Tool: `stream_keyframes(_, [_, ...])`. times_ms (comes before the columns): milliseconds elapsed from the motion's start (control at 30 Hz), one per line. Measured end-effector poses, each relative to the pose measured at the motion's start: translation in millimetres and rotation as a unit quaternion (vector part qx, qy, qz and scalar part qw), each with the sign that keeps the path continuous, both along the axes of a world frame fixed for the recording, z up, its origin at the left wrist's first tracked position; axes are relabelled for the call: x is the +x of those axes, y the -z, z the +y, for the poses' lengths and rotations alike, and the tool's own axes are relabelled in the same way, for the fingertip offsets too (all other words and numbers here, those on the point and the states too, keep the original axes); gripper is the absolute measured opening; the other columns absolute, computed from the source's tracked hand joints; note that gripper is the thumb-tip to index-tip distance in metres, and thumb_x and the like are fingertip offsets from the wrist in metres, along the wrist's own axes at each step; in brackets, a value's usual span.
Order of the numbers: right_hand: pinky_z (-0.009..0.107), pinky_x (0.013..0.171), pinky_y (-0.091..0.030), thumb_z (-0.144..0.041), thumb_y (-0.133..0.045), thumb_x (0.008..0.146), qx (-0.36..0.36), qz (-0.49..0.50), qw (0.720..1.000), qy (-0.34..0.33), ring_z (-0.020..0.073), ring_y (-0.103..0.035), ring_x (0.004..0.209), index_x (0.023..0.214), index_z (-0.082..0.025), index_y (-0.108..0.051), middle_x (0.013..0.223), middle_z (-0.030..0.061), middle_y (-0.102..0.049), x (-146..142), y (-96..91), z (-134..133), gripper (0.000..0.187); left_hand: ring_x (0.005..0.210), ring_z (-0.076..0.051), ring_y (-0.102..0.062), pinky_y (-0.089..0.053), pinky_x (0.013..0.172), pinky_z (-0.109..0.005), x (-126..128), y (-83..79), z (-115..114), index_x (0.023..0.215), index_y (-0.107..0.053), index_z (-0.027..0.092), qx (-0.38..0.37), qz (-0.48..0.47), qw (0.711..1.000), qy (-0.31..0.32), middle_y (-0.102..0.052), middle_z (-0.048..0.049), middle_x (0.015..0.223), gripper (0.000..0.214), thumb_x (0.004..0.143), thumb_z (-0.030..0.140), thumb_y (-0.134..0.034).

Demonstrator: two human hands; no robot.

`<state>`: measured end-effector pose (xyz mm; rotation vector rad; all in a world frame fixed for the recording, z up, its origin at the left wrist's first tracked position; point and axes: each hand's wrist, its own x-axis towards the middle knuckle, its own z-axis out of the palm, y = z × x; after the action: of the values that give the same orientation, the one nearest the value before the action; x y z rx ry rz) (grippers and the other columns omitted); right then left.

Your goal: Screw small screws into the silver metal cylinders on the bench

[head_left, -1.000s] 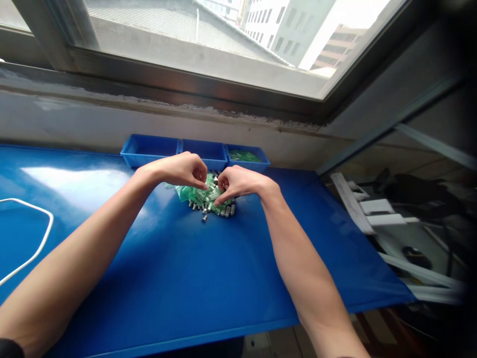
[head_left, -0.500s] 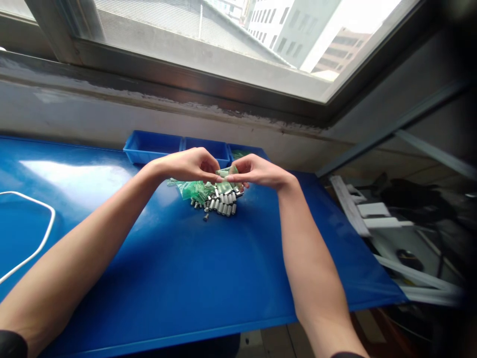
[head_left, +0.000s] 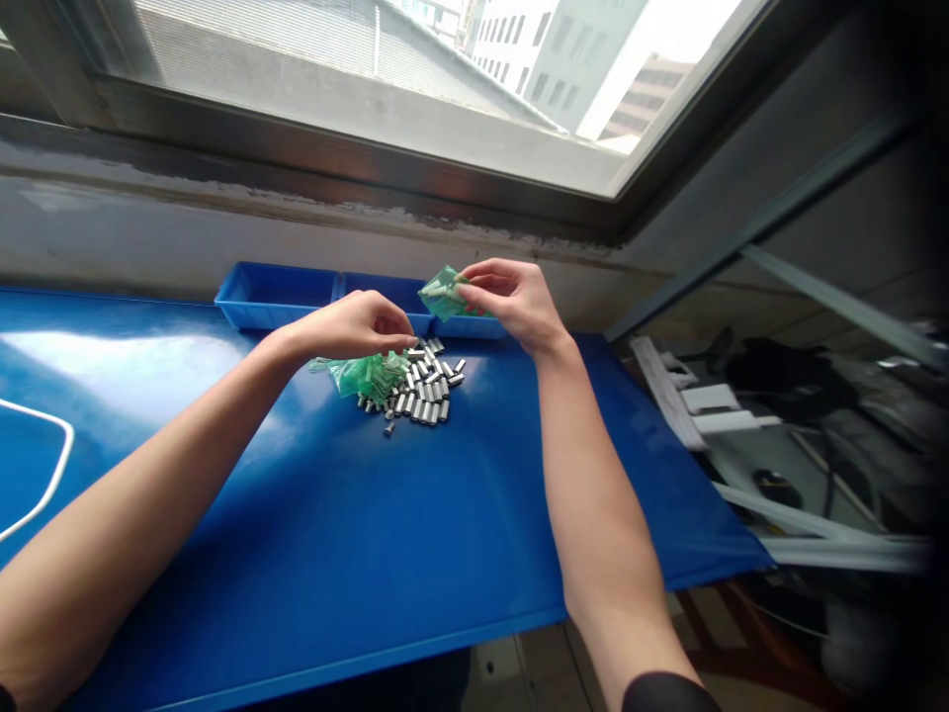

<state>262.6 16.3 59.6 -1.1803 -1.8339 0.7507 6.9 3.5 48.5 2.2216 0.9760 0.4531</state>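
Note:
My right hand point(head_left: 511, 302) is raised over the rightmost blue tray point(head_left: 469, 326), pinching a small green plastic bag point(head_left: 443, 292) between thumb and fingers. My left hand point(head_left: 348, 328) hovers low over the blue table point(head_left: 333, 514), fingers curled and pinched at the edge of a heap of green bags point(head_left: 363, 374). I cannot make out what, if anything, is in that pinch. Just right of the heap lie several small silver metal cylinders point(head_left: 424, 386).
Three blue trays point(head_left: 274, 294) stand in a row against the wall under the window. A white cable point(head_left: 41, 475) loops at the table's left edge. Past the table's right edge are metal bars and dark clutter point(head_left: 786, 396).
My right hand has lifted a green bag from the heap up and back toward the right tray. My left hand stayed by the heap. More metal cylinders now lie uncovered.

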Motion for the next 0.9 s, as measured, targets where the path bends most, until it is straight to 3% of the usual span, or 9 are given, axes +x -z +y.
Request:
stream_keyframes(133, [0.038,0.083,-0.057,-0.050,-0.069,0.087,0.138,-0.079,0.974,0.158,0.0240,-0.071,0.087,0.100,-0.020,-0.074,0.099,0.0097,-0.076,8.1,9.1,10.8,0.034,0.072,-0.017,-0.064,-0.041,0.060,-0.023,0.0,1.8,0.5,0.095,-0.080,0.015,0.003,0.000,1.000,-0.008,-0.075,-0.0067,0.081,0.043,0.083,0.054,-0.065])
stream_keyframes(233, [0.041,0.086,-0.056,-0.041,-0.068,0.088,0.160,-0.181,0.946,0.217,0.0258,-0.070,0.084,0.095,-0.021,-0.077,0.097,0.0098,-0.078,14.0,19.1,15.2,0.023,0.070,-0.017,-0.064,-0.041,0.058,-0.023,1.0,2.2,-0.3,0.097,-0.081,0.015,0.013,0.007,1.000,-0.011,-0.075,-0.0068,0.080,0.043,0.084,0.053,-0.065])
stream_keyframes(333, [0.041,0.088,-0.056,-0.038,-0.072,0.083,0.102,-0.266,0.942,0.179,0.0270,-0.071,0.085,0.087,-0.023,-0.079,0.090,0.0083,-0.078,17.2,28.0,17.0,0.017,0.071,-0.017,-0.065,-0.041,0.059,-0.023,2.9,3.0,-1.5,0.098,-0.081,0.015,0.020,0.019,1.000,-0.010,-0.076,-0.0066,0.080,0.041,0.085,0.051,-0.064])
stream_keyframes(433, [0.039,0.090,-0.056,-0.039,-0.069,0.084,0.060,-0.287,0.949,0.118,0.0268,-0.072,0.090,0.090,-0.023,-0.081,0.092,0.0086,-0.079,17.0,31.2,17.7,0.020,0.073,-0.017,-0.066,-0.043,0.062,-0.023,3.9,4.7,-1.6,0.097,-0.081,0.016,0.038,0.028,0.999,-0.010,-0.077,-0.0068,0.083,0.039,0.086,0.049,-0.064])
stream_keyframes(567, [0.041,0.092,-0.055,-0.034,-0.066,0.087,0.074,-0.274,0.954,0.097,0.0287,-0.073,0.097,0.095,-0.022,-0.081,0.101,0.0090,-0.080,11.4,26.0,16.1,0.021,0.077,-0.018,-0.066,-0.045,0.067,-0.025,0.8,6.6,0.8,0.099,-0.080,0.017,0.081,0.062,0.995,-0.005,-0.075,-0.0074,0.086,0.037,0.084,0.048,-0.067])
stream_keyframes(700, [0.038,0.084,-0.056,-0.033,-0.067,0.085,0.082,-0.253,0.962,0.059,0.0262,-0.072,0.090,0.094,-0.021,-0.081,0.097,0.0083,-0.080,0.7,17.4,10.3,0.020,0.087,-0.022,-0.063,-0.046,0.075,-0.028,-5.6,8.7,4.4,0.107,-0.078,0.020,0.137,0.110,0.984,0.001,-0.068,-0.0081,0.098,0.050,0.072,0.055,-0.078])
stream_keyframes(900, [0.034,0.075,-0.055,-0.032,-0.070,0.085,0.064,-0.212,0.975,-0.020,0.0219,-0.070,0.078,0.089,-0.020,-0.081,0.083,0.0060,-0.078,-15.6,10.4,1.7,0.017,0.088,-0.023,-0.062,-0.046,0.075,-0.029,-7.0,14.9,8.8,0.116,-0.075,0.020,0.119,0.144,0.982,-0.004,-0.068,-0.0089,0.101,0.067,0.065,0.062,-0.081])
